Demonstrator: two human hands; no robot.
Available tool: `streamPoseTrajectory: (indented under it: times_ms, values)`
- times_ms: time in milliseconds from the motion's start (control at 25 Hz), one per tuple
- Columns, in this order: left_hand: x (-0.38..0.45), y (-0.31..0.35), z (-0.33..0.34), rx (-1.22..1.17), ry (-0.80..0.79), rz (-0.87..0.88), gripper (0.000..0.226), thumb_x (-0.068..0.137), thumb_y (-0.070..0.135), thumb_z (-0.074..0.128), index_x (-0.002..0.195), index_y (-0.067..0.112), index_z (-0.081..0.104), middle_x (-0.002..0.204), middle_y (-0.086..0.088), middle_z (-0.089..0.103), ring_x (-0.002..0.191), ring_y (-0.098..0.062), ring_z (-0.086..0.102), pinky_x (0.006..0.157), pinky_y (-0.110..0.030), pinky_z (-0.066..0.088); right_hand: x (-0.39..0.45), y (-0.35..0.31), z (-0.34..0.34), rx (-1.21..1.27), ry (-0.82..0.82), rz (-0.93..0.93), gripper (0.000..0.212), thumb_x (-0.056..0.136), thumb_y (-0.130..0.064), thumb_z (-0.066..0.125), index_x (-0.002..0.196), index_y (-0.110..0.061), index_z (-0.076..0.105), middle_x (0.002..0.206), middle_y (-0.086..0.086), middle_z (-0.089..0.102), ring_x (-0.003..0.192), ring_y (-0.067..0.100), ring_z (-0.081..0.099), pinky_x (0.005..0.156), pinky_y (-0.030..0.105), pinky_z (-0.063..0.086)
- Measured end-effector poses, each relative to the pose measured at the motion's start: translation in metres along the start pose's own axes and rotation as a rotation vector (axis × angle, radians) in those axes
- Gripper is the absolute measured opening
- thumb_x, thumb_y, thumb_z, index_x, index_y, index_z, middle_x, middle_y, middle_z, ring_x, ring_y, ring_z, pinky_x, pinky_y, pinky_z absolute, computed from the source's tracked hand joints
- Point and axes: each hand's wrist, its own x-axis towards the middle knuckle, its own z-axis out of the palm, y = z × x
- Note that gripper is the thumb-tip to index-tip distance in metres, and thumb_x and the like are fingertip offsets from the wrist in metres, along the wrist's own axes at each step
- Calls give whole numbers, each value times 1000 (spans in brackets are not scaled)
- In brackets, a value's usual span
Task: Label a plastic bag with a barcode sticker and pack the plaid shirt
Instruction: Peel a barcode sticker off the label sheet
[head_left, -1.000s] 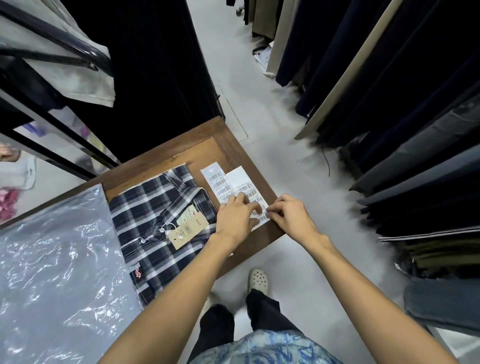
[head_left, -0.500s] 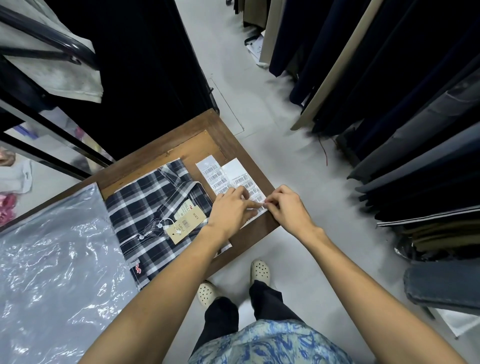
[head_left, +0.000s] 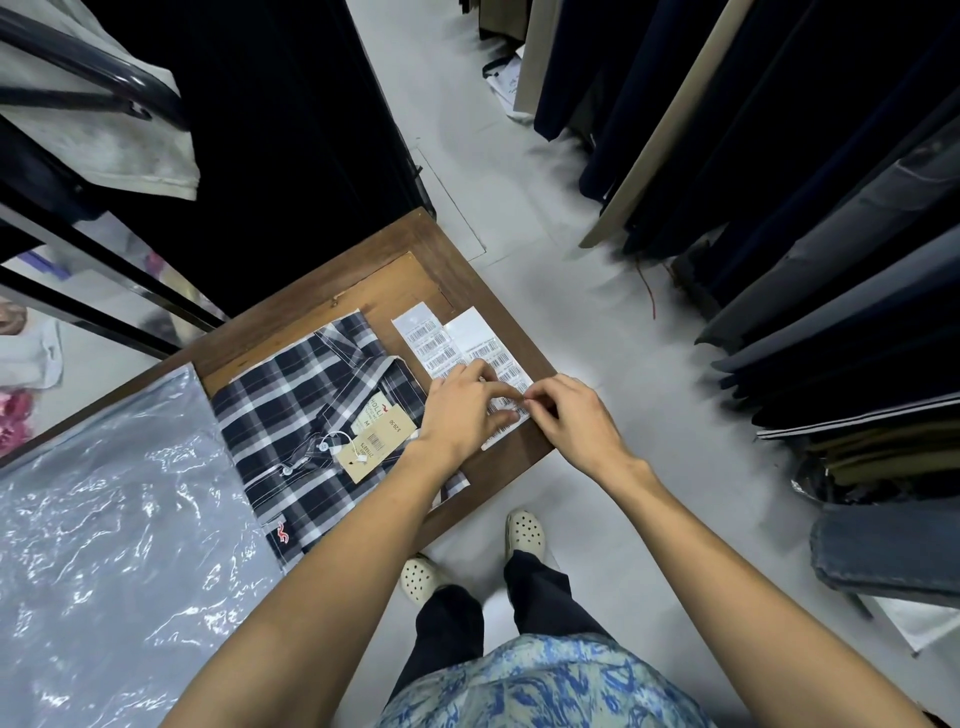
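While both hands work at the table's near corner, a sticker edge is pinched between thumb and forefinger of the right hand (head_left: 571, 421). The left hand (head_left: 462, 410) is laid flat on the barcode sticker sheets (head_left: 457, 343), fingers loosely together, holding them down. The stickers are judged thin, light and curl-prone, best lifted by a corner. Just left, the plaid shirt (head_left: 306, 410) lies folded, soft cotton-like weave, a kraft hang tag (head_left: 374, 447) on top; it should be gripped under the fold. Farther left, the plastic bag (head_left: 114, 519) lies flat, glossy, crinkled, likely slippery. All rests on a wooden table (head_left: 363, 275).
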Motion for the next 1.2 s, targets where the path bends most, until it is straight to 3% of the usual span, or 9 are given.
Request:
streamPoseTrajectory:
  times_ms: [200, 360, 520, 720, 880, 1040, 1120, 1200]
  values:
    - [1, -3, 2, -103, 0, -14, 31, 89, 50, 74, 120, 45, 73, 118, 4, 55, 122, -19, 51, 102, -43, 41, -2, -1, 0, 144, 82, 96, 14, 94, -17, 70, 103, -19, 79, 95, -2, 67, 80, 8, 62, 78, 5, 41]
    - [2, -7, 4, -165, 3, -31, 32, 87, 50, 75, 119, 44, 74, 116, 4, 51, 121, -19, 49, 103, -44, 39, -3, -5, -2, 267, 108, 201, 16, 92, -20, 72, 106, -24, 77, 91, -4, 72, 84, 9, 67, 82, 20, 52]
    - [4, -9, 3, -171, -18, -13, 32, 87, 51, 75, 118, 45, 73, 111, 7, 46, 120, -19, 49, 101, -44, 39, -7, -7, -5, 393, 119, 232, 30, 90, -17, 73, 118, -25, 66, 83, -6, 74, 82, 7, 68, 82, 17, 51]
    - [5, -8, 2, -166, -19, -12, 30, 87, 50, 76, 116, 44, 74, 109, 8, 44, 120, -18, 47, 98, -41, 35, -11, -14, -9, 446, 98, 229, 26, 88, -17, 76, 107, -28, 62, 80, -9, 76, 80, 10, 65, 81, 25, 51]
    - [4, -7, 1, -160, -8, 2, 28, 88, 51, 74, 115, 43, 75, 107, 7, 45, 116, -20, 48, 96, -40, 35, -13, -17, -11, 418, 23, 169, 25, 88, -26, 78, 101, -35, 58, 82, -16, 76, 92, 22, 64, 88, 39, 51]
    - [4, -5, -1, -144, -32, -15, 35, 91, 53, 69, 122, 37, 74, 115, 0, 54, 119, -23, 50, 100, -43, 39, -11, -27, -17, 584, -9, 158, 26, 87, -23, 79, 100, -33, 60, 84, -8, 78, 86, 10, 67, 87, 39, 50]
    - [4, -5, -4, -168, -57, -38, 36, 94, 46, 69, 126, 29, 73, 121, -5, 57, 121, -26, 52, 100, -42, 42, -8, -34, -21, 681, 12, 172, 27, 87, -19, 80, 103, -27, 61, 85, -4, 78, 83, 7, 67, 86, 34, 49]
    - [-1, -5, -9, -285, -55, -51, 35, 96, 27, 71, 131, 22, 70, 123, -7, 63, 119, -28, 58, 100, -40, 47, -4, -38, -26, 749, 39, 190, 30, 86, -17, 81, 107, -22, 61, 88, -2, 79, 84, 7, 69, 89, 33, 50]
